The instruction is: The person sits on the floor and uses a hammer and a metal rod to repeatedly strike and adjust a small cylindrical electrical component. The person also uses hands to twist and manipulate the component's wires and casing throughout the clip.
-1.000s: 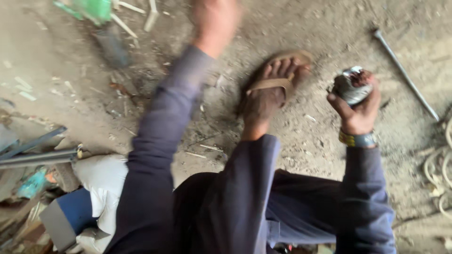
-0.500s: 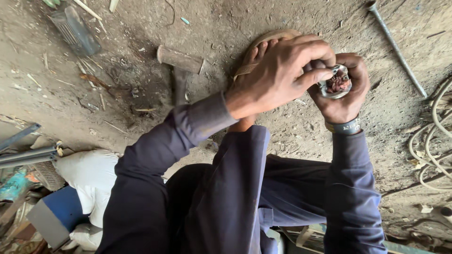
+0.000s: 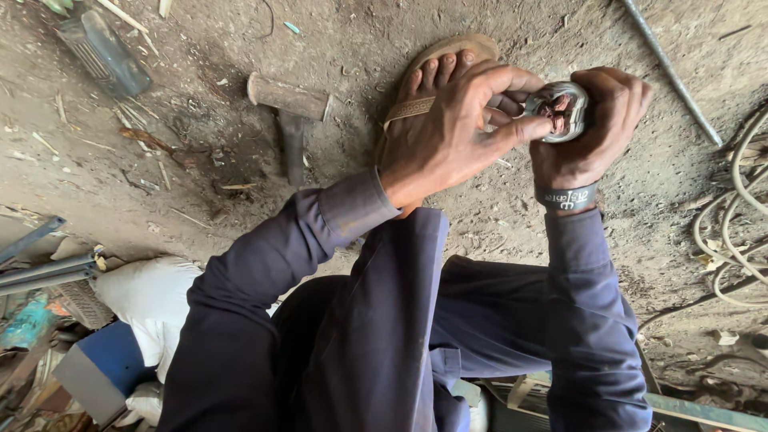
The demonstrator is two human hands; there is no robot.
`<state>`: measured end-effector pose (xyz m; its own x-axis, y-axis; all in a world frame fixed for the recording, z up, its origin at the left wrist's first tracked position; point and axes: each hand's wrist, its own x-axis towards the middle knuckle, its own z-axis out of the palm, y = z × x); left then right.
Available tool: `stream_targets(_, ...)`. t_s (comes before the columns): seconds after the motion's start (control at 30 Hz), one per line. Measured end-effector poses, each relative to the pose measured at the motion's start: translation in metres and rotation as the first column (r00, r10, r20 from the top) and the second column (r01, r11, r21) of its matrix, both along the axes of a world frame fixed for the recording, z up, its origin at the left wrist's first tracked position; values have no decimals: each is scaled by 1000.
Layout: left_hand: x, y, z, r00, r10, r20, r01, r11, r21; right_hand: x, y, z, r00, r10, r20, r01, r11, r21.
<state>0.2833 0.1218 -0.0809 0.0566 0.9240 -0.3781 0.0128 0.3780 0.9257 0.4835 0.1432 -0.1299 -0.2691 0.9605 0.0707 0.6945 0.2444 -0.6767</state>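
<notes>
My right hand (image 3: 596, 132), with a dark band on the wrist, is wrapped around a small round silvery metal part (image 3: 570, 94) and holds it above the dirt floor. My left hand (image 3: 452, 132) reaches across from the left. Its fingers are curled around the part's near side, and the fingertips press into its reddish opening. Both arms are in dark blue sleeves. Just behind the left hand is my foot in a brown sandal (image 3: 436, 68).
A hammer (image 3: 288, 104) with a short wooden handle lies on the dirt left of the foot. A dark ribbed block (image 3: 104, 52) sits at the top left, a thin metal rod (image 3: 672, 72) at the top right. Pale coiled cable (image 3: 736, 216) lies right, a white sack (image 3: 148, 296) lower left.
My left hand has come down from the far floor and closed onto the metal part held in my right hand. The right hand has moved slightly toward the middle.
</notes>
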Motion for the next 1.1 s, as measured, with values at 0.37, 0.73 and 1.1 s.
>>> stream_targets(0.37,10,0,-18,996,77,-51,-84,985,-152,-4,-2,0,969,98,228,-110,993,39)
stream_targets(0.73,11,0,-23,983,2,-185,-34,985,-168,-1,-5,-14,949,104,299,-143,983,112)
stream_targets(1.1,-11,13,-16,753,-409,-515,494,869,33,3,-5,-6,958,146,247,-172,981,90)
